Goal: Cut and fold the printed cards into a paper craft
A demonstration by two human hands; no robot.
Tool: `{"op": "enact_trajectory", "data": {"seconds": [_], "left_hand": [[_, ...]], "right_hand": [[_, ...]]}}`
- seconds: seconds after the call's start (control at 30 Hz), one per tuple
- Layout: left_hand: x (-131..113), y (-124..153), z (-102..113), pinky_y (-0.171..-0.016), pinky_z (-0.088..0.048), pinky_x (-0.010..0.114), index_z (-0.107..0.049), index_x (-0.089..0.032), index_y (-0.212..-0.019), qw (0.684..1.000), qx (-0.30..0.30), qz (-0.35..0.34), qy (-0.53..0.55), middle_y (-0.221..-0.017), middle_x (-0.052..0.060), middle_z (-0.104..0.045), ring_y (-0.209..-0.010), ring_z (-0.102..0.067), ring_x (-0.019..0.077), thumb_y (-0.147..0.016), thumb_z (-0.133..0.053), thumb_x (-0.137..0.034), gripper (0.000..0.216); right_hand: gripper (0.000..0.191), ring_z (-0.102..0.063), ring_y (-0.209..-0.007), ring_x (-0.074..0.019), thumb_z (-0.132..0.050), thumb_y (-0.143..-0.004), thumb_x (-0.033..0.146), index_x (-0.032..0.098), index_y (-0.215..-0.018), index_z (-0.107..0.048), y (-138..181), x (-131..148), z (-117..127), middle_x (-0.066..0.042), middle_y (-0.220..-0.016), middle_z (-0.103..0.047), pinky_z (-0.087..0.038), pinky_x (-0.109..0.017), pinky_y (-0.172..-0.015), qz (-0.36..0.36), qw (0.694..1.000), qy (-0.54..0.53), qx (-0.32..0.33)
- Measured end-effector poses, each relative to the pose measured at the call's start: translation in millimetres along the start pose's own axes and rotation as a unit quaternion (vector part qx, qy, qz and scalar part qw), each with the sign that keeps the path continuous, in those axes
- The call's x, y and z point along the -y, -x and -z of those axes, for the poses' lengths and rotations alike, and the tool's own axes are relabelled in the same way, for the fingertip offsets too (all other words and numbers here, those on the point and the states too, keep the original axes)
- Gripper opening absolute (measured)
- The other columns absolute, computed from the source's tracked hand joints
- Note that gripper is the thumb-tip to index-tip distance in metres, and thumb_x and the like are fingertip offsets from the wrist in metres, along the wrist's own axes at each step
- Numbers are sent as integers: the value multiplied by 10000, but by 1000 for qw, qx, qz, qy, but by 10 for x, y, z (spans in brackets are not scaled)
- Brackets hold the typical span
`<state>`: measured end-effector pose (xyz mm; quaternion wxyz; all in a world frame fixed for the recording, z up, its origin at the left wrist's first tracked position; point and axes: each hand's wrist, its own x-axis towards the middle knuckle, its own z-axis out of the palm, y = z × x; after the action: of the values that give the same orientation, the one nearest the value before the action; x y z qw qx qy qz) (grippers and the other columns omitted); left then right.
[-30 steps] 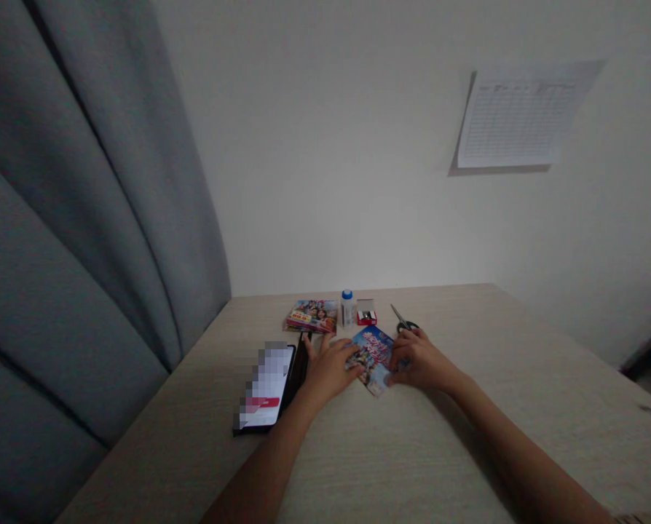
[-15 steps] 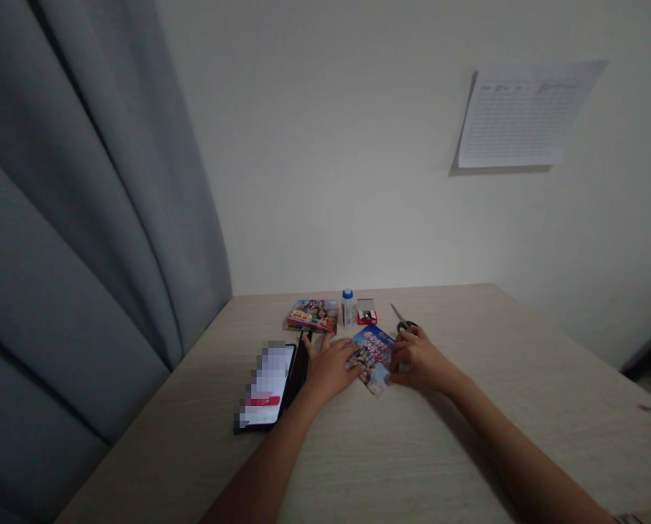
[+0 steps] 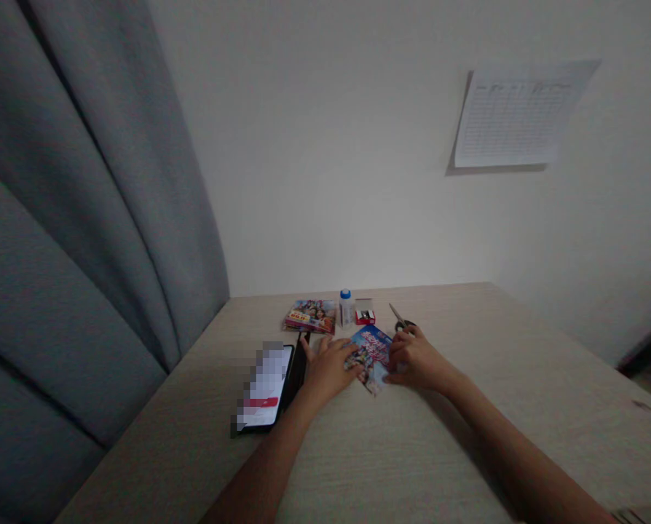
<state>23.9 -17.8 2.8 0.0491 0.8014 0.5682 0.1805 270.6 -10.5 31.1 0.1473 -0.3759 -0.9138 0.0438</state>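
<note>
A colourful printed leaflet [image 3: 376, 344] lies on the wooden surface [image 3: 369, 458], between the two hands, and it is turned so that one corner points to the near side. Its far part is blue, with red and white lettering, and its near corner is pale. The left hand [image 3: 330, 369] rests with its fingers spread open, and the fingertips lie on the left part of the leaflet. The right hand [image 3: 414, 358] is at the right edge of the leaflet, with its fingers bent and the thumb nearer; I cannot tell whether they pinch the paper or only press on it.

Just beyond the right hand there is a pair of scissors [image 3: 397, 315], with the blades pointing far and left; the handles are partly hidden behind this hand. On the far side of the leaflet stands a small red box [image 3: 365, 317] with its lid raised, and to the left of it a clear bottle [image 3: 346, 311] with a blue cap. Further left lies a stack of printed leaflets [image 3: 314, 315]. To the left of the left hand is a smartphone [image 3: 265, 393] with a lit screen, in a dark case.
</note>
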Motion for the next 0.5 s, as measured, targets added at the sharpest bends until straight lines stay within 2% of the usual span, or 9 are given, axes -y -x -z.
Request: {"op": "enact_trajectory", "data": {"seconds": [0.27, 0.5], "left_hand": [[9, -15, -20, -1081, 129, 753, -635, -428, -1248, 1000, 8, 5, -1, -1394, -9, -587, -1372, -351, 394, -830, -668, -537, 433], [5, -16, -18, -1053, 197, 745, -673, -402, -1187, 999, -9, -14, 34, -1344, 3, -621, -1369, -349, 384, -814, -722, -458, 381]], "right_hand": [[168, -582, -978, -234, -784, -760, 435, 272, -742, -748, 2, 0, -8, -7, -806, -740, -216, -455, -1015, -3, 1000, 8, 1], [93, -592, -979, -229, -771, -776, 353, 271, -740, -743, 5, 13, -7, -1, -825, -745, -194, -467, -1047, -8, 1000, -11, -9]]}}
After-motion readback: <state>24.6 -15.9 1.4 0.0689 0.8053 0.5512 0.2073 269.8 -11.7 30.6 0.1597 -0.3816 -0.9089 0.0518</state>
